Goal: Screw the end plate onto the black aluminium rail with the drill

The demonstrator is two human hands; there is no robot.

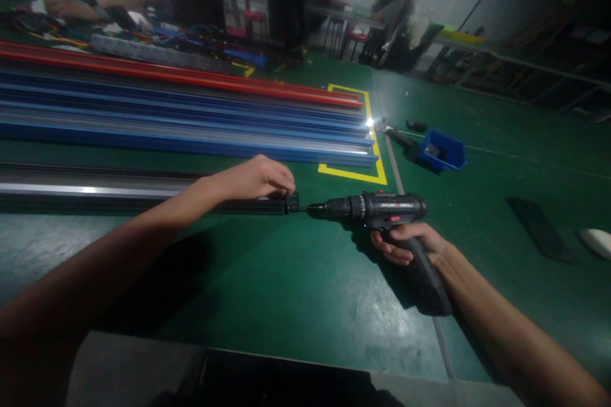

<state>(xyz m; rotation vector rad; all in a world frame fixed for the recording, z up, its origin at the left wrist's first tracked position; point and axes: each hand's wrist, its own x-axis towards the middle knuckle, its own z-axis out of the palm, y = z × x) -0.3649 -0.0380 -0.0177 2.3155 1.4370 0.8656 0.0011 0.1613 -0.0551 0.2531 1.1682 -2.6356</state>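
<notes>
Black drill (391, 206) pointing at black rail (238, 208)

The right hand (415, 240) is gripping the black drill, its bit (317, 207) reaching the end fitting (292, 202) of the black rail on the green bench (286, 280). The left hand (261, 178) is touching that fitting; whether it is pinching, I cannot tell. The left forearm (157, 222) is covering part of the rail. Behind, blue rails (238, 143) and a red rail (238, 81) are lying parallel, ends inside a yellow outline (380, 168). A blue bin (456, 158) is sitting beyond the drill. Pale lettering (396, 206) is showing on its body, too blurred to read.
</notes>
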